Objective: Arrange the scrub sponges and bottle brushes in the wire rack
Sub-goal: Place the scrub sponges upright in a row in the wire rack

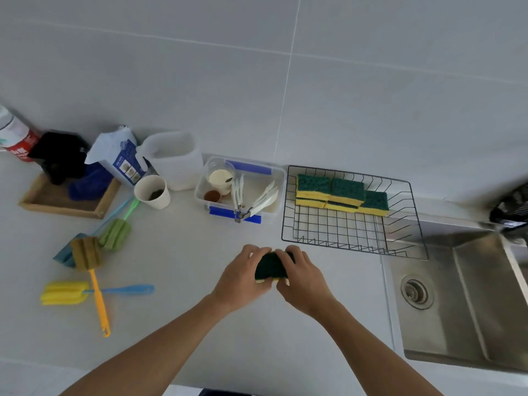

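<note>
Fingers (258, 252) of the left hand (243, 277) are curling over the far and left edges of a green-and-yellow scrub sponge (271, 268); the right hand (304, 281) is wrapping its other side, thumb tucked under the near edge. Both hands are gripping it together, low over the counter (177, 258), just in front of the wire rack (354, 238). Whether it is one sponge or a small stack, cannot tell.

Stacked sponges (341, 192) are already sitting along the rack's far side, green faces up, in two layers. The rack's near half is showing bare wire.

Left to do, by my reading: this sponge, then every brush. The yellow-headed brush (64, 292), orange-handled brush (94, 281), green brush (115, 232) and a blue one (67, 251) are lying on the counter, well apart from the rack. Roughly halfway.
</note>
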